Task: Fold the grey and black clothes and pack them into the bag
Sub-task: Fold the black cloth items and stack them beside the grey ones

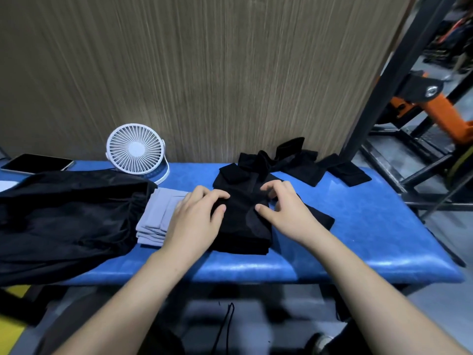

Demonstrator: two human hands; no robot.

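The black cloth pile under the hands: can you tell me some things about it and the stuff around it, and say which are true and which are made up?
1. Both hands, left hand and right hand, are on the black cloth pile. True.
2. The grey folded clothes lie to the right of the black pile. False: they lie to its left.
3. A white fan stands on the blue table. True.
4. The fan is red. False: it is white.
5. The grey clothes are folded in a stack. True.
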